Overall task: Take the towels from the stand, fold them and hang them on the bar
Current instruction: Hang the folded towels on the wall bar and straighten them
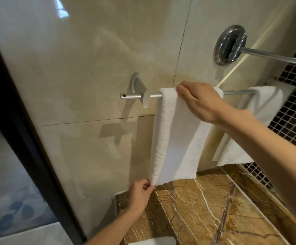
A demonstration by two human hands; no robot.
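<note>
- in front of you, glossy beige wall tiles (90, 50) with thin dark joints.
- up to your right, a round chrome wall mount (230, 45), its chrome rod (274, 56) running off right.
- below you, a brown marble counter (205, 209) veined in white.
- at your far right, dark mosaic tiles (295, 121).
- at your left, a dark door frame (20, 129), with a blue-patterned floor (11, 200) past it.

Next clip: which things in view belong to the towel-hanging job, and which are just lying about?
Job: near towel draped over the bar; second towel further along it; right hand holding the near towel's top at the bar; left hand pinching its lower corner.
Just there: chrome wall fitting; marble counter; mosaic tiles.
</note>
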